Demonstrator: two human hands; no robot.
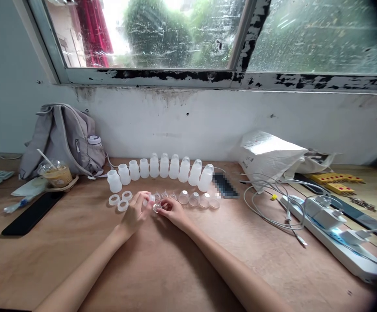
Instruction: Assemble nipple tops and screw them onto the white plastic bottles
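My left hand (138, 209) is closed around a whitish collar ring (149, 199), partly covered by the fingers. Close beside it, my right hand (172, 211) pinches a small clear bottle nipple (157, 208) by its round rim. Behind the hands stand several clear nipples (164, 194) in a row. Three loose white collar rings (122, 205) lie left of my left hand. Clear dome caps (194, 199) line up to the right. An arc of frosted baby bottles (134, 170) stands farther back; those on the left have open tops, while bottles with clear caps (185, 169) stand on the right.
At left are a black phone-like slab (32, 214), an iced drink cup (56, 174) and a grey backpack (63, 138). A white bag (266, 154), coiled cables (273, 221) and a white power strip (334, 238) occupy the right. A wall and window (149, 34) rise behind.
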